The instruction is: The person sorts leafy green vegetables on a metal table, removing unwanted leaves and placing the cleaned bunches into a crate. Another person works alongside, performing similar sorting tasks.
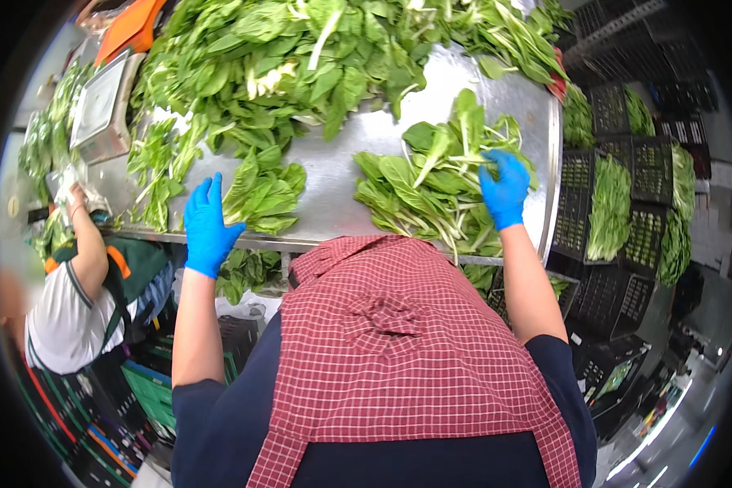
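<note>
My left hand (210, 229), in a blue glove, is held open with the thumb spread, beside a small bunch of leafy greens (265, 192) near the table's front edge. Whether the thumb touches those leaves is hard to tell. In the same kind of glove, my right hand (505, 188) pinches the pale stem of a leafy green (440, 149). Below it and to its left lies a loose pile of leafy greens (402, 192) with white stems, some reaching over the edge. Both bunches rest on a stainless steel table (335, 183).
A large heap of greens (268, 36) covers the table's far side. At left stand a weighing scale (100, 100) and an orange container (131, 30). A co-worker (76, 305) handles a plastic bag (76, 183). Black crates (573, 207) of greens line the right side.
</note>
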{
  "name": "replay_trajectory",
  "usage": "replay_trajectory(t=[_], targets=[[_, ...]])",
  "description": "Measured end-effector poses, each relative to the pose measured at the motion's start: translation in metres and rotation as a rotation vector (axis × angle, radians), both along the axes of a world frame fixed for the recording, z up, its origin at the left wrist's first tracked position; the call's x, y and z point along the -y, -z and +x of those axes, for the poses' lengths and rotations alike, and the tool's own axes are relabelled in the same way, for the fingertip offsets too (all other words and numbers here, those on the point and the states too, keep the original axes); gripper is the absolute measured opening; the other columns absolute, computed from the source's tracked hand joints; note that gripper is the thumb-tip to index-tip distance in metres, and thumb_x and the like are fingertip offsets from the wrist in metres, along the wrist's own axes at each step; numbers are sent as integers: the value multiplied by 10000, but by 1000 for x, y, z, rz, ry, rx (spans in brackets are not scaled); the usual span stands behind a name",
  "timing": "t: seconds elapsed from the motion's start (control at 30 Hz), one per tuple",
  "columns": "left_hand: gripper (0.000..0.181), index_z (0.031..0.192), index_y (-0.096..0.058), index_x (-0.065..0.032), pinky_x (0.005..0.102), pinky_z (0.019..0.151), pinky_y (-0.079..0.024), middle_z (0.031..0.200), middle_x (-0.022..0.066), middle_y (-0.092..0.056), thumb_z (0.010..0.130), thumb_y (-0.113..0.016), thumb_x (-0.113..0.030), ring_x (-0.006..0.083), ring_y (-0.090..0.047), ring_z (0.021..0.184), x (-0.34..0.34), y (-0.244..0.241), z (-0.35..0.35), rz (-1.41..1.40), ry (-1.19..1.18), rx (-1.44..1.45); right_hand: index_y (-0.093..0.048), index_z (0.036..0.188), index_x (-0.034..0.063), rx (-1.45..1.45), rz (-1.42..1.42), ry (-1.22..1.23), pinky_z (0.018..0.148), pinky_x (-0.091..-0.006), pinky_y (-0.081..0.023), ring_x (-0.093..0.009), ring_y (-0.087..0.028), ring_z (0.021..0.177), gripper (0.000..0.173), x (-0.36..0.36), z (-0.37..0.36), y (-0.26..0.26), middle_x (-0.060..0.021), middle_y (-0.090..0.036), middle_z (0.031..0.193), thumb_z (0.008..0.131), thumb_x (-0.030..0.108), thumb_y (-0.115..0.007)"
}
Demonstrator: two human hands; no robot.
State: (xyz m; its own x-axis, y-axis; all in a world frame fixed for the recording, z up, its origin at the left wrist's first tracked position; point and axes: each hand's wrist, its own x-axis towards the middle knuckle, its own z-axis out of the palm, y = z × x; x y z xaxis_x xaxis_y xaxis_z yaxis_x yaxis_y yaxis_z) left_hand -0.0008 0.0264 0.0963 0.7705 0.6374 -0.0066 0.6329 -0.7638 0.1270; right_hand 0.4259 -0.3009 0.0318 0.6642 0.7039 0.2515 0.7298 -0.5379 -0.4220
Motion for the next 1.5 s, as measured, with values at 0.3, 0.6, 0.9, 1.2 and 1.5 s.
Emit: replay_trajectory(t=[0.3,0.6,0.9,1.2,1.5], targets=[[381,1146,-609,-14,379,862,-506,1089,182,-662,872,-633,-278,282,-651,972,100,78,140,-1145,411,-196,-511,1318,18,-693,-21,421,988,-398,-431,-347,-553,1175,842,3,131,64,-249,-566,1262,741,602,-698],[483,1260,-558,-29,380,939,-457,1203,200,-621,873,-621,-311,292,-593,1113,127,103,250,-1256,510,-174,-450,1394,115,-583,-419,-342,1059,-427,-380,-425,-498,1208,1023,-56,9,4,-275,-531,1280,579,645,-769],[536,1216,-570,-33,396,875,-486,1134,213,-633,758,-676,-291,351,-619,1014,130,84,258,-963,588,-303,-491,1341,278,-55,-482,-108,958,-619,-335,-390,-394,1265,803,-39,-80,31,-131,-419,1383,612,444,-786],[263,901,-709,-32,357,749,-521,894,144,-700,795,-680,-271,246,-665,795,114,70,203,-977,521,-211,-634,985,166,-47,-96,-208,718,-430,-494,-378,-586,828,303,-28,-32,61,-132,-597,869,693,143,-708],[258,955,-685,-10,318,735,-515,860,119,-693,843,-648,-239,177,-643,768,106,107,141,-1088,234,-99,-630,917,84,14,562,-156,710,-375,-495,-325,-597,793,233,-34,5,-42,-118,-612,849,705,6,-684]])
